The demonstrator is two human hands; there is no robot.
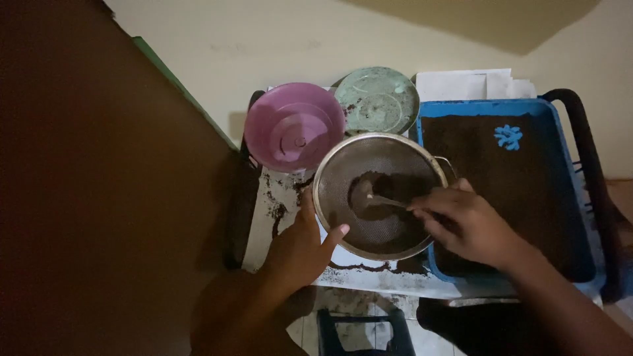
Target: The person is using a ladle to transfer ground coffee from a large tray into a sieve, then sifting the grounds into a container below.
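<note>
The round metal sieve [381,195] is steadied at its left rim by the left hand [300,250], fingers closed on it, over the blue tray's [527,109] left edge. A spoon [382,200] is pinched in the right hand [469,224], inside the mesh. A pink bowl [294,126] and a green plate [377,99] are seen behind.

White surface [369,277] – blue tray [488,109], purple bowl [293,125], green plate [377,99], dark powder spills [280,214]

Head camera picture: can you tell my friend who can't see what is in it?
The left hand steadies a round metal sieve while the right hand stirs dark powder in it with a spoon. A blue tray of dark powder sits at right; a pink bowl and green plate lie behind.
</note>
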